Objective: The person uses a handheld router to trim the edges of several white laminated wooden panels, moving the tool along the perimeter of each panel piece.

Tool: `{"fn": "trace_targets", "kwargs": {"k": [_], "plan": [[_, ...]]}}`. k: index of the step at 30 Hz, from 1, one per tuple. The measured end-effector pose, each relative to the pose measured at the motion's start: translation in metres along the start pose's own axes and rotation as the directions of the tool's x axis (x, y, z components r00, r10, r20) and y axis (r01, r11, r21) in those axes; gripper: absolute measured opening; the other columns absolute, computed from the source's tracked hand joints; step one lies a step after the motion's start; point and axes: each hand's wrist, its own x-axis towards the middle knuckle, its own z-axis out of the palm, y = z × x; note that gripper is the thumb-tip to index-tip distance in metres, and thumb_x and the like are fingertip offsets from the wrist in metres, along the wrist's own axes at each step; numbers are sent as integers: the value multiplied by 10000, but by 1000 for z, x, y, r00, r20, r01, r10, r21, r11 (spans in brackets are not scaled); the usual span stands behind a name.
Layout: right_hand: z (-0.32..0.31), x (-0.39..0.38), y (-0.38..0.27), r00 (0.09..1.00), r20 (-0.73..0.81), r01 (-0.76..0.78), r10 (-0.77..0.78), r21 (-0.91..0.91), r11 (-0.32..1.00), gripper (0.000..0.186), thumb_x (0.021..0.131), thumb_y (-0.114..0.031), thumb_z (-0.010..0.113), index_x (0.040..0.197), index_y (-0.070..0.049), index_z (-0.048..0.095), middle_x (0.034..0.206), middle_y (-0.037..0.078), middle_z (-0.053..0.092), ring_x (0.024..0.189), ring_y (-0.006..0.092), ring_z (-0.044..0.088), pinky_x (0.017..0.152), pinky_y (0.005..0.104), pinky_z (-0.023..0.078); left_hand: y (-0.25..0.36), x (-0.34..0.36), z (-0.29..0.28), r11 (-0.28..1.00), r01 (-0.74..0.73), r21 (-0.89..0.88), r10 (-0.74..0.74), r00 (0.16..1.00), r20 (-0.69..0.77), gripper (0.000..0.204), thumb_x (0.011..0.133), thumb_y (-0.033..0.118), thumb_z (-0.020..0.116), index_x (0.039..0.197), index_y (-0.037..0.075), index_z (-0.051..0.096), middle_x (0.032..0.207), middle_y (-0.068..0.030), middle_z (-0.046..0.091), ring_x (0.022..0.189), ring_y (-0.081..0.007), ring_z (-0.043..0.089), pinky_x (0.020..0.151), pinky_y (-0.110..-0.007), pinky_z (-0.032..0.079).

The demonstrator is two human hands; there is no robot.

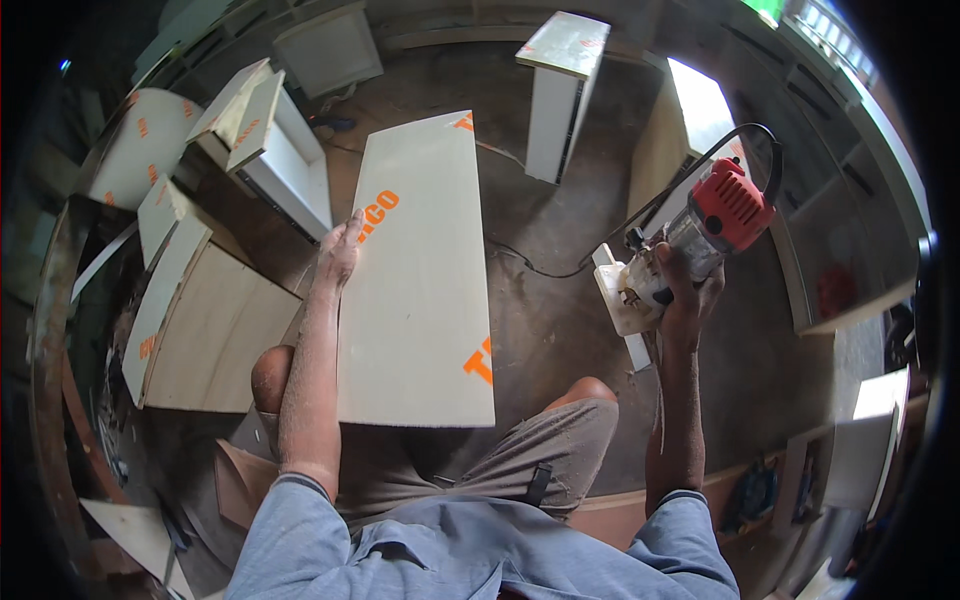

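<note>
A long pale laminated panel (420,290) with orange printing stands in front of me, its near end by my lap. My left hand (342,245) grips the panel's left edge, fingers over the top face and the rest of the grip hidden. Out to the right, my right hand (690,290) is wrapped round a trim router (705,225) with a red motor cap, a silver body and a pale base. The router is tilted and held apart from the panel. Its black cord (560,272) loops from the cap down toward the floor.
White drawer boxes (285,150) and wooden panels (215,330) stand at the left. A narrow drawer unit (555,110) stands at the far middle, another board piece (665,150) right of it. Cabinet frames (850,200) line the right side. Dust covers the dark floor (560,340).
</note>
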Motion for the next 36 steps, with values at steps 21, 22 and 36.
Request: {"fn": "trace_targets", "kwargs": {"k": [21,22,36], "plan": [[94,-66,-9,963,196,-199,184,57,978,669,682,-135,872,1222,-35,490,1020,61,611,867,156,630,776,315,536,10,147,-15,802,206,561,-183,978,-98,864,801,663,625,1214,-96,617,1260,-305,607,1206,-362,600,1004,-429,469],[100,-72,-9,966,191,-184,171,52,982,665,683,-138,873,1217,-34,490,1026,62,611,871,155,629,782,314,534,10,151,-19,802,205,561,-184,978,-95,864,801,663,625,1214,-96,617,1260,-305,607,1206,-362,600,1004,-429,469],[165,-126,-6,988,148,55,-42,-88,995,503,727,-22,802,1157,48,550,976,126,676,858,193,668,797,328,539,11,137,-7,785,241,571,-178,970,-165,791,800,738,600,1104,14,702,1116,-174,708,1055,-289,687,877,-399,536]]}}
